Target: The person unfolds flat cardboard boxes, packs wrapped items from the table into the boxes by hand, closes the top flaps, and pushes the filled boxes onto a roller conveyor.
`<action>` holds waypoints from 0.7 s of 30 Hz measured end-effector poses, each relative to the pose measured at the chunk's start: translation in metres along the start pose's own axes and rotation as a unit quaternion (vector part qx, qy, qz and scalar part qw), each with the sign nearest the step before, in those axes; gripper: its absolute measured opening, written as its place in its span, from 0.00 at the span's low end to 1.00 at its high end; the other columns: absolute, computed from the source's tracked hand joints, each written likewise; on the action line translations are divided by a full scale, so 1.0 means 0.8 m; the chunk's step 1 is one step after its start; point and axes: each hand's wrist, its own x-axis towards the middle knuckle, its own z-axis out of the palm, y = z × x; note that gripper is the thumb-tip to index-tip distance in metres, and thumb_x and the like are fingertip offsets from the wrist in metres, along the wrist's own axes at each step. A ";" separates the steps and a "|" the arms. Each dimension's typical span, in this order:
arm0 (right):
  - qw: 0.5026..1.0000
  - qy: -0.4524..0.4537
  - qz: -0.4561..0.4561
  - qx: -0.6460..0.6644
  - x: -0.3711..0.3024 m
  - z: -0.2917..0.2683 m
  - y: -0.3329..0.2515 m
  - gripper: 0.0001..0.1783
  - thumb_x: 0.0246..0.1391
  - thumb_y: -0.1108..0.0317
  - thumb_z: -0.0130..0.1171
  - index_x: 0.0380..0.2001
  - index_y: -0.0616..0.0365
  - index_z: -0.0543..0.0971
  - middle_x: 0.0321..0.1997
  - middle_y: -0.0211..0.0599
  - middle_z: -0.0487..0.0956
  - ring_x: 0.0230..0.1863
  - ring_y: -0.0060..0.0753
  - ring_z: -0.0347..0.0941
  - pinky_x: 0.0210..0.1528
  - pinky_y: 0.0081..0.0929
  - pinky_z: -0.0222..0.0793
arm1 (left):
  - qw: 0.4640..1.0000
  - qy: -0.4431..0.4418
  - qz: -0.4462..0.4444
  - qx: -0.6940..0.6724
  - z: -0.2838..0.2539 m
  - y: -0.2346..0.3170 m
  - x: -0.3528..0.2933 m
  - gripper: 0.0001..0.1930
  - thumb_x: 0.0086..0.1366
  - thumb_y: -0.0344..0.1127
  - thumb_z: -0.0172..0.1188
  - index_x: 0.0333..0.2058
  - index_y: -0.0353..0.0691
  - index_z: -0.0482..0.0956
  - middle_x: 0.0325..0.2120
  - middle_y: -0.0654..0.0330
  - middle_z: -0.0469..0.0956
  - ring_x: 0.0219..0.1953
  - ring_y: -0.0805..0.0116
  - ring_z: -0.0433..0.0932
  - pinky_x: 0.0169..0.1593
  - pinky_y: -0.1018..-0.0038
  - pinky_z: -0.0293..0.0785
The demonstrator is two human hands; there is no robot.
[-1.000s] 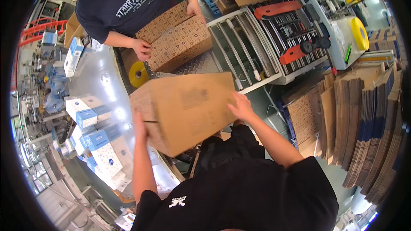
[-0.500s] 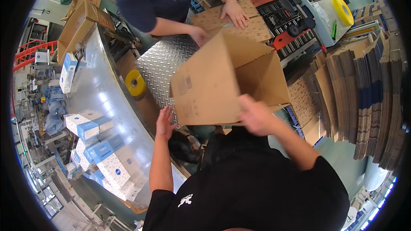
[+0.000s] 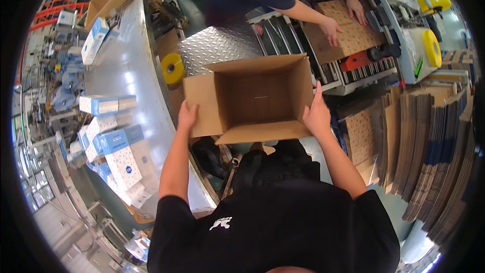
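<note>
steadying open carton point(image 3: 257, 96); your left hand point(image 3: 188, 117) grips 9 o'clock flap point(image 3: 204, 103), right hand point(image 3: 318, 114) 3 o'clock wall point(image 3: 299, 88); next likely needs even support.

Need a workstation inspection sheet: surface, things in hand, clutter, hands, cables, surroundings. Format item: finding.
Surface: shiny metal table at left; diamond-pattern metal plate ahead.
Things in hand: plain brown carton, mouth open.
Clutter: blue-and-white boxes lying in various directions on the table; yellow tape roll just beyond its right edge.
Hands: left hand grips the carton's left flap, thumb on top; right hand against its right side, grip unclear.
Cables: cannot tell, background too small and blurred.
Surroundings: co-worker's hands on a patterned carton over metal rollers; flattened cartons stacked at right.
</note>
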 end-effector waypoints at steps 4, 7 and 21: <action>0.990 -0.129 -0.022 0.049 0.046 0.030 -0.012 0.41 0.54 0.68 0.57 0.71 0.55 0.57 0.40 0.63 0.83 0.38 0.68 0.80 0.46 0.54 0.76 | 0.996 0.003 0.081 0.034 0.131 -0.105 0.002 0.21 0.72 0.44 0.50 0.54 0.32 0.71 0.55 0.43 0.72 0.58 0.51 0.68 0.61 0.59 0.63; 0.984 -0.125 -0.097 0.086 0.060 0.054 -0.051 0.38 0.54 0.67 0.56 0.70 0.53 0.60 0.42 0.61 0.83 0.39 0.68 0.80 0.47 0.56 0.75 | 0.997 -0.051 -0.002 -0.065 0.115 -0.159 -0.048 0.19 0.74 0.46 0.46 0.41 0.36 0.78 0.37 0.56 0.79 0.36 0.63 0.75 0.39 0.65 0.72; 0.961 0.049 -0.271 0.030 0.006 0.093 -0.322 0.52 0.42 0.70 0.70 0.71 0.60 0.57 0.73 0.58 0.59 0.72 0.62 0.54 0.72 0.53 0.50 | 0.802 0.365 -0.159 0.445 -0.480 -0.305 -0.210 0.48 0.52 0.46 0.75 0.69 0.39 0.62 0.58 0.41 0.73 0.60 0.44 0.73 0.64 0.55 0.68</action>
